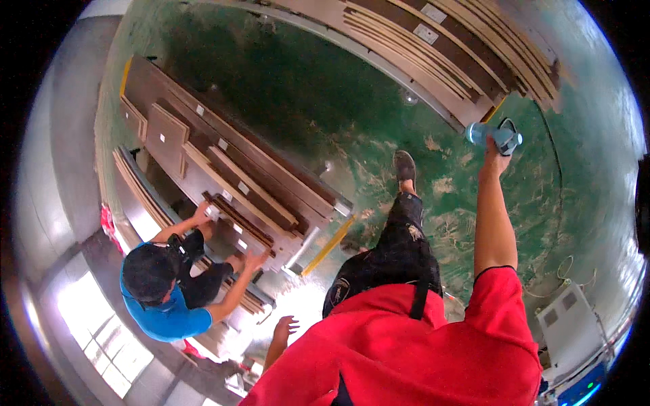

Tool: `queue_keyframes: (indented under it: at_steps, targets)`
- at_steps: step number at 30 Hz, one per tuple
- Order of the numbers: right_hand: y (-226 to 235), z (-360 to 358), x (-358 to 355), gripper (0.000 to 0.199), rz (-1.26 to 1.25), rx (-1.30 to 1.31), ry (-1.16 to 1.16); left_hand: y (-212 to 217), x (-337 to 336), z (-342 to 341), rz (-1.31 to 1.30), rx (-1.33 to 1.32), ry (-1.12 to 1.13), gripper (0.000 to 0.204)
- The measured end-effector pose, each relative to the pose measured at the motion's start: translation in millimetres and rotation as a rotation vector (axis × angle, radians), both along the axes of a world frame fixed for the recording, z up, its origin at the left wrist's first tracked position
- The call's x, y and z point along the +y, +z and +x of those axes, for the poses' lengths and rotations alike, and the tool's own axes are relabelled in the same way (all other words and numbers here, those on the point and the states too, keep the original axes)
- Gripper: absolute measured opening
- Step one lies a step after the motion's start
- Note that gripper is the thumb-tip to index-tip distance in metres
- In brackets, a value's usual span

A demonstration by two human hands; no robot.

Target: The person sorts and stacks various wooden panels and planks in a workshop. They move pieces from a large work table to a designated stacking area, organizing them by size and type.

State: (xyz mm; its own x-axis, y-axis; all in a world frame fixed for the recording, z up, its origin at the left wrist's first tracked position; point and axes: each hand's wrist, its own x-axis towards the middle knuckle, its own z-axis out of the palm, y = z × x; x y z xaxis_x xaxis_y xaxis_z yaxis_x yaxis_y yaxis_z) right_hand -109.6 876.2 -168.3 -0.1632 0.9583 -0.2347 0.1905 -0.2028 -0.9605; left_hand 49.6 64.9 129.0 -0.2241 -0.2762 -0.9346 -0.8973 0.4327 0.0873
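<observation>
At the left, a co-worker in a blue shirt and dark cap (152, 274) has both hands at a bundle of narrow dark-brown strips (237, 220), beside a low stack of flat brown panels (159, 135). Next comes the person's bare left hand (285, 329), its fingers loosely spread around nothing. A dark shoe (405, 169) stands on the dusty green floor (447, 223). Farther right, the bare right hand (498, 161) grips a translucent bluish plastic bottle with a black loop (478, 134), fingers wrapped around it, held out above the floor.
</observation>
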Motion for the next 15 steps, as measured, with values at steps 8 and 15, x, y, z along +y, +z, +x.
queue_keyframes:
  at_steps: [8, 15]
  targets:
    - [-21.1, -49.3, 32.2, 0.073, -0.094, -0.038, 0.002, 50.5, 124.0, -36.0, -0.094, -0.097, 0.173, 0.038]
    - [-29.0, -38.9, 37.6, 0.074, -0.312, -0.024, 0.099, 53.7, 145.5, 24.8, 0.019, -0.083, 0.051, 0.042]
